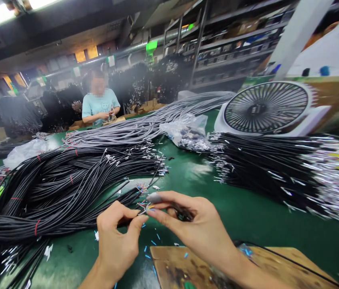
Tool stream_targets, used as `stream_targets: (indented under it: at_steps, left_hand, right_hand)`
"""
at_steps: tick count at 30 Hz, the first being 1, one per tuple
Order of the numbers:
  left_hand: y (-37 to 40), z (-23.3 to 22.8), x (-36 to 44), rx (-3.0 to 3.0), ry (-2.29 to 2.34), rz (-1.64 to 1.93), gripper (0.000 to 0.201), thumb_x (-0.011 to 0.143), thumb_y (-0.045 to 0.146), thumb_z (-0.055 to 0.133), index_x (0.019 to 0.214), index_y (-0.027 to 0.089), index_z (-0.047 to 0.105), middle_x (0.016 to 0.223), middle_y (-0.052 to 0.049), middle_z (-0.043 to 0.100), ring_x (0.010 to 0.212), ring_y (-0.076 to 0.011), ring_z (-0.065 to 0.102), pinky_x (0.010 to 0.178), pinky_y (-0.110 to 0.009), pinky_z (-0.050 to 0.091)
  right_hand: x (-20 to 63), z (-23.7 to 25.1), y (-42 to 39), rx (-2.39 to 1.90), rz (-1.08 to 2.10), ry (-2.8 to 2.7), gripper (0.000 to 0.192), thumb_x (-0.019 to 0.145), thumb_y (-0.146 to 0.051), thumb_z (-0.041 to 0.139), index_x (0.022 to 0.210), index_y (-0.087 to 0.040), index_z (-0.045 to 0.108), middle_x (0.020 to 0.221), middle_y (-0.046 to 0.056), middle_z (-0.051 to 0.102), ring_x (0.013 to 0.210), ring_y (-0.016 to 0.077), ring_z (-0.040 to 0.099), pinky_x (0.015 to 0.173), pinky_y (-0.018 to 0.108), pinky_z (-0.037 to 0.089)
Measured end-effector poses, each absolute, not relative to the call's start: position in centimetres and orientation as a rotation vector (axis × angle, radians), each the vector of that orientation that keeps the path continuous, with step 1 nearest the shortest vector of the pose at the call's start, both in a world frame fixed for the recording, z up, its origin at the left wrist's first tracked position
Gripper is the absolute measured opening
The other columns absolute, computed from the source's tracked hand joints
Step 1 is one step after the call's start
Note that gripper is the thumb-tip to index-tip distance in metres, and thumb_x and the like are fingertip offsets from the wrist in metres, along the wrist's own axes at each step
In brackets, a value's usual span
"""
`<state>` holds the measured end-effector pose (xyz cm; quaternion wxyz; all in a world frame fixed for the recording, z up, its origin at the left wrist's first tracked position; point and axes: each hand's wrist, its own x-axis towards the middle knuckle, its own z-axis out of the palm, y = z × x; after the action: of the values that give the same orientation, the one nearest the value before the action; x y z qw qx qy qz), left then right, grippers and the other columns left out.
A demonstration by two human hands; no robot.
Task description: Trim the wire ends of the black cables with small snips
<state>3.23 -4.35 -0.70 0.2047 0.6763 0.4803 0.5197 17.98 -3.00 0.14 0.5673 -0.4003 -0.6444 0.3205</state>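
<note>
A green counter (247, 216) carries heaps of black cables (51, 192) and a white fan (267, 108). Near its front edge, the left hand (116, 237) pinches one black cable's end (127, 220) between closed fingers; the right hand (187, 224) nips its coloured wires (145, 207) with thumb and forefinger

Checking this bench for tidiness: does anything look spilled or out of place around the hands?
Yes: small blue and white offcuts lie scattered on the green table and the wooden board, below the left hand and right hand, which pinch a cable's coloured wire ends. They look like loose litter; otherwise nothing stands out.
</note>
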Motion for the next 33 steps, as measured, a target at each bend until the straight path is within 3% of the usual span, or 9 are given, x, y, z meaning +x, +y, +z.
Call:
stream_targets:
  at_steps: [7,13,18,21,23,27,30,33]
  left_hand:
    - [-4.0,-1.0,3.3,1.838,1.336,1.565,0.021,0.07,0.021,0.065,0.052,0.018,0.056,0.05,0.003,0.055,0.046,-0.0098,0.05,0.044,-0.019,0.039]
    - [-3.5,-1.2,3.5,1.597,1.349,1.435,0.023,0.066,0.025,0.067,0.05,0.016,0.054,0.044,0.004,0.053,0.037,-0.0077,0.047,0.036,-0.017,0.036]
    - [-2.4,-0.8,2.7,1.246,1.314,1.422,0.038,0.066,0.049,0.066,0.055,0.016,0.051,0.038,0.006,0.046,0.031,-0.0057,0.04,0.032,-0.016,0.032]
    - [-1.6,-0.7,2.2,1.243,1.26,1.198,0.054,0.074,0.064,0.048,0.056,0.014,0.055,0.043,0.0,0.053,0.036,-0.0096,0.049,0.037,-0.02,0.04]
    - [-1.3,-0.9,1.9,1.454,1.377,0.976,0.057,0.081,0.06,0.038,0.057,0.013,0.061,0.048,-0.004,0.058,0.042,-0.0127,0.056,0.041,-0.022,0.043]
    - [-0.6,-1.6,0.8,1.911,1.777,0.896,0.022,0.08,0.03,0.054,0.07,0.016,0.067,0.067,-0.005,0.067,0.06,-0.0159,0.062,0.054,-0.024,0.046]
    - [0.9,-2.2,-0.3,1.997,1.892,0.873,0.014,0.079,0.019,0.055,0.072,0.015,0.067,0.074,-0.007,0.066,0.069,-0.0193,0.062,0.067,-0.03,0.046]
    - [3.0,-3.1,-0.9,2.085,1.936,0.795,0.008,0.074,0.011,0.06,0.075,0.015,0.067,0.08,-0.009,0.065,0.081,-0.0222,0.06,0.076,-0.033,0.043]
  right_hand:
    - [17.9,0.6,-2.7,-0.92,0.907,-1.497,0.012,0.07,-0.023,0.063,0.077,-0.016,0.071,0.061,0.003,0.07,0.052,0.0152,0.063,0.048,0.023,0.051]
    - [17.9,0.0,-3.1,-0.926,0.604,-1.635,0.025,0.075,-0.019,0.056,0.095,-0.018,0.07,0.067,0.002,0.072,0.047,0.0133,0.06,0.042,0.022,0.049]
    - [18.1,-0.5,-2.3,-1.014,0.573,-1.695,0.03,0.072,-0.018,0.055,0.097,-0.019,0.069,0.073,0.003,0.073,0.055,0.0161,0.063,0.057,0.028,0.053]
    - [18.4,-0.2,-1.7,-1.098,0.59,-1.506,0.03,0.074,-0.026,0.056,0.1,-0.015,0.067,0.076,0.006,0.072,0.053,0.0154,0.061,0.051,0.027,0.05]
    - [18.5,0.2,-1.5,-1.121,0.592,-1.384,0.033,0.077,-0.031,0.055,0.101,-0.012,0.065,0.075,0.007,0.071,0.053,0.0149,0.059,0.048,0.026,0.047]
    - [18.6,0.5,-1.3,-1.089,0.649,-1.37,0.037,0.082,-0.036,0.047,0.1,-0.009,0.063,0.064,0.005,0.066,0.044,0.0108,0.048,0.043,0.023,0.039]
    - [18.5,0.4,-1.3,-1.049,0.699,-1.4,0.039,0.085,-0.037,0.042,0.103,-0.009,0.062,0.057,0.001,0.06,0.037,0.008,0.035,0.038,0.022,0.031]
    - [18.5,0.2,-1.3,-1.043,0.719,-1.448,0.038,0.087,-0.037,0.041,0.103,-0.009,0.061,0.052,-0.001,0.056,0.038,0.0085,0.036,0.039,0.021,0.031]
